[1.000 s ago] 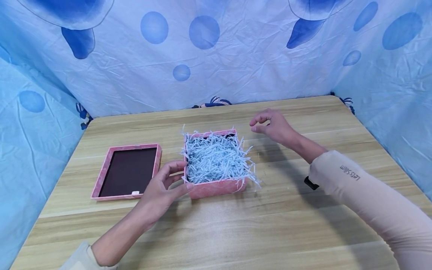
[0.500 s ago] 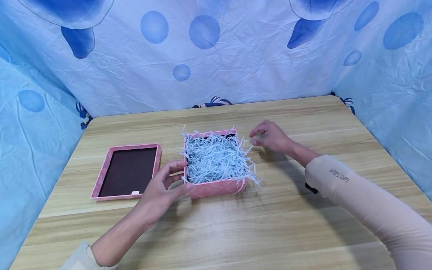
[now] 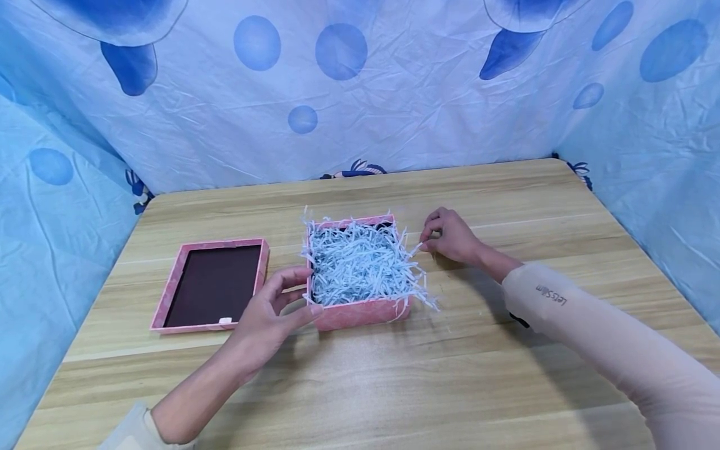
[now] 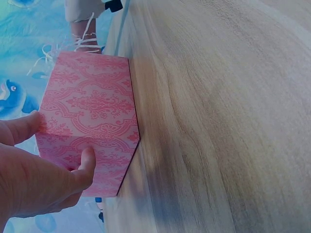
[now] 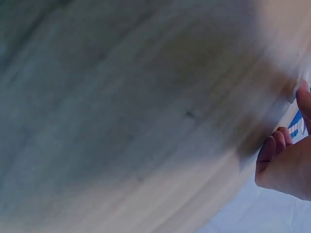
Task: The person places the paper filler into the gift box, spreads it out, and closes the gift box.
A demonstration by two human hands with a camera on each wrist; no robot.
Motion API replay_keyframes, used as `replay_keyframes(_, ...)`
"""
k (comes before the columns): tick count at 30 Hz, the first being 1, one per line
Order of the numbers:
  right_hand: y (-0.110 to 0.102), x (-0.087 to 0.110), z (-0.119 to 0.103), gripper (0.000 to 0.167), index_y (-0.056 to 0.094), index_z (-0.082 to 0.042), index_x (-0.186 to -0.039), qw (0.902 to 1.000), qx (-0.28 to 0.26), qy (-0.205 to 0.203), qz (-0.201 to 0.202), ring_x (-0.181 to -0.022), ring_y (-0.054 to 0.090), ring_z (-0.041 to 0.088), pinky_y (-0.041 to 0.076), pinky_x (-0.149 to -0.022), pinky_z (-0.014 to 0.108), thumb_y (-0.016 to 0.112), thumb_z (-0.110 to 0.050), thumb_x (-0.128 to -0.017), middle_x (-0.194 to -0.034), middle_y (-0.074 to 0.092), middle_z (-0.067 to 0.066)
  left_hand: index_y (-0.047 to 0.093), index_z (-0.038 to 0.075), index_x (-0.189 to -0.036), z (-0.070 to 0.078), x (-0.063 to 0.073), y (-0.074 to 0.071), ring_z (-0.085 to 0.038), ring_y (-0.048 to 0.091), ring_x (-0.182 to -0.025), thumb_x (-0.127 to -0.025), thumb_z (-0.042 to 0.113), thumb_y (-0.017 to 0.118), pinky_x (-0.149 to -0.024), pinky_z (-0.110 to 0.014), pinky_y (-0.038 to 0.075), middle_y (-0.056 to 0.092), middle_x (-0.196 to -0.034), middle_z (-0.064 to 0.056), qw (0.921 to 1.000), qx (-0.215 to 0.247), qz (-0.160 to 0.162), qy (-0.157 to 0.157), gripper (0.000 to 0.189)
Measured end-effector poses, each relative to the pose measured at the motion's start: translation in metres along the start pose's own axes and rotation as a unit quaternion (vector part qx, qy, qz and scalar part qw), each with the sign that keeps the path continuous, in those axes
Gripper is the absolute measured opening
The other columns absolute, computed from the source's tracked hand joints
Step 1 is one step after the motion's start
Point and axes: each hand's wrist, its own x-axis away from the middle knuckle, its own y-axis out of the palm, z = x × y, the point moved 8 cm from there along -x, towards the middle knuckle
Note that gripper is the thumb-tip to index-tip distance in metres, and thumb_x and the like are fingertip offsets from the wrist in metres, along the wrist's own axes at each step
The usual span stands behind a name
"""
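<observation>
A pink patterned gift box [image 3: 360, 315] stands on the table, heaped with pale blue shredded paper [image 3: 365, 262] that spills over its rim. My left hand [image 3: 267, 322] holds the box at its front left corner, the thumb on the front wall and fingers along the left side. The left wrist view shows this left hand [image 4: 46, 177] against the pink wall. Right of the box, my right hand [image 3: 454, 236] is low over the table, thumb and fingertips together at the end of a loose paper strip. In the right wrist view the right hand [image 5: 286, 160] is partly cut off.
The box lid [image 3: 210, 287] lies inside-up to the left, dark inside, with a small white tab at its front edge. The wooden table [image 3: 427, 387] meets a blue patterned cloth [image 3: 394, 112] behind and at both sides.
My right hand has come down toward the table right of the box, and its fingertips have closed at a paper strip. My left hand and the box have stayed in place.
</observation>
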Motion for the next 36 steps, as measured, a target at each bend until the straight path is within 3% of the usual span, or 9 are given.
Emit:
replay_keyframes(8,0.002,0.002,-0.001,0.015,0.064,-0.003,-0.069,0.9985,0.045,-0.023,0.018,-0.106,0.045,0.035,0.034,-0.098,0.047,0.070,0.004,-0.081,-0.106,0.055,0.017,0.044,0.011,-0.136,0.000,0.000,0.000,-0.025,0.044,-0.130,-0.085,0.018,0.075,-0.093,-0.021,0.045,0.043,-0.142,-0.002,1.0000,0.004,0.000,0.001,0.060)
replay_keyframes(12,-0.012,0.001,-0.004,0.011,0.064,0.001,-0.073,0.9991,0.006,-0.008,0.041,-0.108,0.045,0.037,0.030,-0.103,0.050,0.067,0.006,-0.083,-0.107,0.055,0.020,0.044,0.012,-0.136,0.001,0.001,0.001,-0.025,0.044,-0.130,-0.085,0.019,0.075,-0.093,-0.021,0.046,0.042,-0.141,-0.002,1.0000,0.006,-0.002,0.001,0.060)
replay_keyframes(19,-0.048,-0.003,-0.019,0.009,0.065,0.001,-0.083,0.9926,-0.067,0.039,0.093,-0.111,0.048,0.029,0.043,-0.086,0.043,0.064,-0.003,-0.091,-0.116,0.054,0.014,0.044,0.012,-0.136,0.001,0.001,0.000,-0.025,0.044,-0.130,-0.085,0.020,0.075,-0.094,-0.022,0.045,0.043,-0.141,-0.002,1.0000,-0.002,0.000,-0.002,0.060)
replay_keyframes(22,-0.059,-0.004,-0.028,0.009,0.067,0.001,-0.088,0.9889,-0.094,0.045,0.106,-0.109,0.049,0.026,0.043,-0.086,0.041,0.065,-0.006,-0.091,-0.117,0.054,0.011,0.044,0.012,-0.136,0.001,0.001,0.000,-0.025,0.044,-0.129,-0.085,0.019,0.075,-0.093,-0.022,0.046,0.043,-0.141,-0.002,1.0000,-0.001,0.000,-0.002,0.060)
replay_keyframes(29,-0.073,0.000,-0.056,0.015,0.067,0.001,-0.091,0.9864,-0.115,0.018,0.116,-0.113,0.049,0.020,0.044,-0.087,0.038,0.066,-0.013,-0.092,-0.120,0.055,0.007,0.044,0.011,-0.135,0.001,0.001,0.000,-0.025,0.045,-0.129,-0.085,0.019,0.075,-0.093,-0.021,0.046,0.043,-0.141,-0.003,1.0000,0.004,-0.001,0.001,0.060)
replay_keyframes(36,-0.069,0.006,-0.111,0.007,0.068,0.000,-0.086,0.9848,-0.125,-0.048,0.110,-0.111,0.050,0.017,0.044,-0.081,0.032,0.067,-0.006,-0.090,-0.118,0.057,0.007,0.044,0.012,-0.136,0.000,0.001,0.000,-0.025,0.045,-0.129,-0.085,0.019,0.075,-0.093,-0.021,0.046,0.042,-0.141,-0.002,1.0000,0.005,-0.001,0.001,0.060)
